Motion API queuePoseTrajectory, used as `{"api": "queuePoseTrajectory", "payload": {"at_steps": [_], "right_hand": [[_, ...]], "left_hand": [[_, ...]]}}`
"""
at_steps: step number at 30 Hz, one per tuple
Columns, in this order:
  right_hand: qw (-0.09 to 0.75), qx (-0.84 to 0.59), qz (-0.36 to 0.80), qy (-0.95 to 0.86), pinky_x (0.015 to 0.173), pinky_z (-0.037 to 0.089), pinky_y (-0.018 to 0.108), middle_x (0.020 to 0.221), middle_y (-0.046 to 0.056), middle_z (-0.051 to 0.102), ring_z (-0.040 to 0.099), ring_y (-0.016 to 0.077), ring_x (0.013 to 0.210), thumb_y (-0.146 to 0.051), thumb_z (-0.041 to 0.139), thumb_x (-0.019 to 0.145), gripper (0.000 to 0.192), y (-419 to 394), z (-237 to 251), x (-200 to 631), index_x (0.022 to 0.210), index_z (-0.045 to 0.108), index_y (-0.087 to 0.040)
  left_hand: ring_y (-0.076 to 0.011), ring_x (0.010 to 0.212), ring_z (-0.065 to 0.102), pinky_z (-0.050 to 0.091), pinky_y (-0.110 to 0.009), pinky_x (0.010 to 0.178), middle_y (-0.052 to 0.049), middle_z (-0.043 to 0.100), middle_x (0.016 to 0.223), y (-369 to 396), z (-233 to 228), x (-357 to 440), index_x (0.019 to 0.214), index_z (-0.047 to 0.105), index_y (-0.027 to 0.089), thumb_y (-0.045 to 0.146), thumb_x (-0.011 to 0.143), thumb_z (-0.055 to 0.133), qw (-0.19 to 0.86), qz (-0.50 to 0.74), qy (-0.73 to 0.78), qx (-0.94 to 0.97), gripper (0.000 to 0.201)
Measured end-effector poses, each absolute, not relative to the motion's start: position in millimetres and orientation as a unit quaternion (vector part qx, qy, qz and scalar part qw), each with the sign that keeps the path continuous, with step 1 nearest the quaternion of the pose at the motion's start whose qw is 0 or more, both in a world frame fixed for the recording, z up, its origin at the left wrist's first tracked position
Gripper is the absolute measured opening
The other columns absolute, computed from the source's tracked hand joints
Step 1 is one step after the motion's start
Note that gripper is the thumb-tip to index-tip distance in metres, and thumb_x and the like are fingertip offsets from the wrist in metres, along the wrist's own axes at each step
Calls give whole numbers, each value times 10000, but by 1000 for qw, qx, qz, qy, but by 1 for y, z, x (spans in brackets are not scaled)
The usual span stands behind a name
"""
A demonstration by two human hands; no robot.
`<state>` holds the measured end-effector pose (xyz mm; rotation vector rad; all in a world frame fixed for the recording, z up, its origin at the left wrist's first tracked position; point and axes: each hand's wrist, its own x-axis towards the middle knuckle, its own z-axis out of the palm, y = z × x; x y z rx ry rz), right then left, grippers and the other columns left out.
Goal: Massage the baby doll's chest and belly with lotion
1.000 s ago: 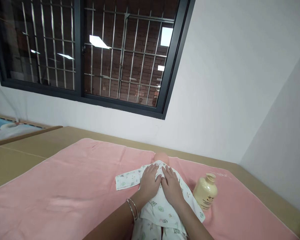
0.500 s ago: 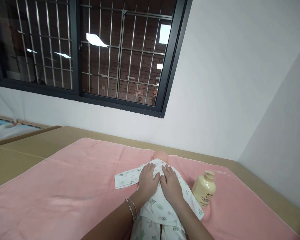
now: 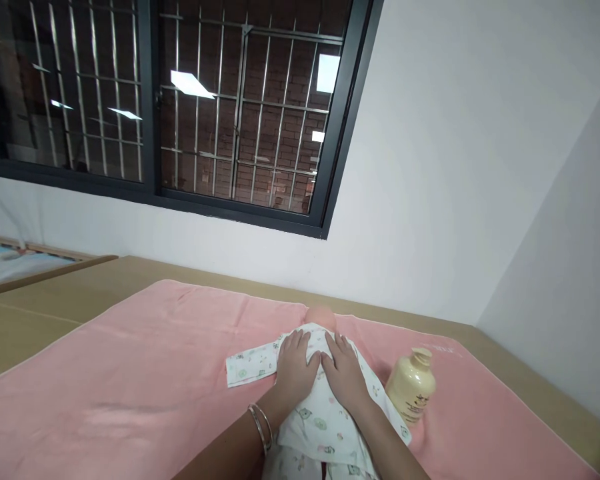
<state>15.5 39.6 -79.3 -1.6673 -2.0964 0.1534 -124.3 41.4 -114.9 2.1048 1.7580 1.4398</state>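
Baby doll [image 3: 325, 413], dressed in a white printed top [image 3: 319, 433] and matching trousers [image 3: 295, 463], lying directly beneath the fingers [image 3: 289, 344] of both hands on a pink blanket [image 3: 145, 373]. Left hand [image 3: 299, 373] and right hand [image 3: 349, 381] rest flat, palms down, on the upper torso; the fingers are extended and only slightly spread, pinching nothing, with the thumbs angled inward until their tips nearly meet between the hands. Just beyond the fingertips appears the doll's smooth, rounded head [image 3: 321, 318]; whether it faces up or down cannot be told. To the left of the left fingers, one sleeve [image 3: 253, 365] extends sideways across the blanket; nearer the wearer than the right fingers, and to their right, the other sleeve [image 3: 399, 427] slants outward. Two bangles [image 3: 261, 429] encircle the left wrist, behind the fingers. Well to the right of the right fingers stands a pale yellow bottle [image 3: 411, 387] with dark print, beside the slanting sleeve. Farther from the fingers, past the head, runs the tan edge of the bench [image 3: 130, 272], then a white wall [image 3: 430, 167] with a dark-framed window [image 3: 153, 100] and metal bars [image 3: 239, 127] beyond the glass.
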Motion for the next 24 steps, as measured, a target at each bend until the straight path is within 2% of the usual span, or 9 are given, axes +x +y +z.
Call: {"api": "queuePoseTrajectory", "payload": {"at_steps": [3, 5, 9, 11, 14, 18, 21, 24], "right_hand": [[212, -594, 42, -775, 1162, 174, 472, 1575, 34, 200, 105, 280, 1460, -355, 321, 933, 544, 35, -76, 13, 1457, 383, -225], [202, -587, 28, -783, 1165, 166, 464, 1562, 37, 243, 119, 276, 1458, -337, 314, 936, 535, 31, -72, 10, 1451, 397, -216], [182, -601, 5, -778, 1150, 221, 397, 1473, 108, 413, 292, 263, 1407, -309, 307, 937, 532, 20, -65, 1, 1421, 442, -135], [174, -620, 7, -765, 1125, 267, 387, 1444, 129, 449, 350, 272, 1376, -323, 323, 931, 531, 18, -63, -1, 1403, 464, -125], [168, -636, 35, -753, 1125, 259, 410, 1493, 138, 372, 287, 292, 1405, -366, 341, 925, 572, 22, -61, 2, 1434, 415, -116], [167, -611, 65, -771, 1148, 197, 449, 1561, 71, 245, 165, 290, 1446, -384, 330, 932, 585, 34, -64, 11, 1479, 335, -177], [170, -591, 43, -787, 1156, 182, 436, 1545, 48, 290, 203, 266, 1438, -348, 318, 936, 558, 33, -64, 11, 1475, 346, -205], [161, -590, -9, -791, 1146, 203, 405, 1474, 88, 415, 316, 255, 1391, -289, 311, 934, 521, 23, -61, 4, 1429, 430, -176]], "left_hand": [[-243, 1211, 522, 385, -458, 1074, -71, 611, 1280, 39, -113, -126, 1204, 615, 217, 276, 889, 445, 18, 485, 517, 705, 363], [-221, 1176, 547, 414, -434, 1051, -52, 636, 1241, 36, -113, -126, 1154, 644, 233, 241, 889, 430, 15, 505, 495, 707, 340], [-229, 1121, 574, 453, -440, 1008, -61, 665, 1170, 32, -113, -127, 1097, 666, 223, 224, 870, 438, 10, 524, 504, 686, 322], [-236, 1096, 583, 467, -439, 990, -74, 673, 1138, 32, -113, -126, 1082, 669, 205, 230, 862, 445, 19, 520, 523, 675, 315], [-252, 1126, 570, 458, -451, 1002, -96, 653, 1178, 35, -113, -126, 1142, 646, 180, 252, 858, 456, 30, 501, 554, 664, 348], [-284, 1238, 499, 395, -505, 1064, -107, 585, 1310, 39, -113, -125, 1255, 587, 170, 274, 878, 451, 23, 475, 563, 676, 414], [-248, 1214, 521, 407, -477, 1062, -67, 611, 1283, 39, -113, -126, 1226, 612, 215, 228, 886, 435, 7, 486, 513, 708, 383], [-221, 1150, 563, 448, -444, 1025, -49, 655, 1206, 37, -116, -126, 1102, 675, 230, 185, 874, 439, -20, 520, 484, 703, 331]]}}
